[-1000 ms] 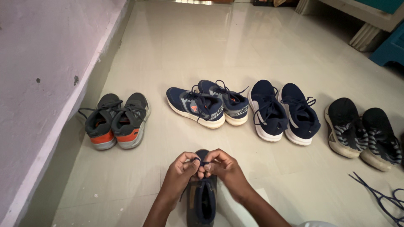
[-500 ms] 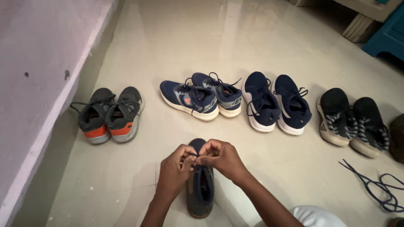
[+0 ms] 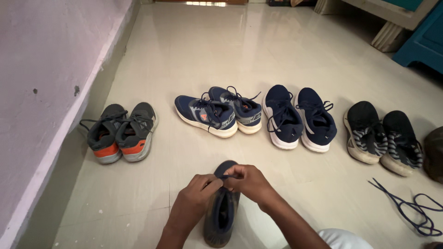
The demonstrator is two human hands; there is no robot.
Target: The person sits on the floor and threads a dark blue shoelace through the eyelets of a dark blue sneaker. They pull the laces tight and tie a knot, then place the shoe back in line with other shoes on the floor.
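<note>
A dark navy shoe [image 3: 222, 216] stands on the tiled floor right in front of me, toe pointing away. My left hand [image 3: 194, 200] and my right hand [image 3: 249, 182] meet over its front. Both pinch the shoe's dark blue lace [image 3: 223, 177] between thumb and fingers, close together. The lace ends are mostly hidden by my fingers.
Several pairs of shoes line the floor beyond: grey and orange [image 3: 121, 132], blue with orange marks [image 3: 217, 112], navy and white [image 3: 297, 118], black with striped laces [image 3: 382, 137]. A loose blue lace [image 3: 408, 207] lies at the right. A wall [image 3: 41, 92] runs along the left, blue furniture [image 3: 422, 39] far right.
My hands have stayed on the lace over the shoe's front, fingers shifting slightly. The view has tilted a little, so the row of shoes sits slightly differently in frame.
</note>
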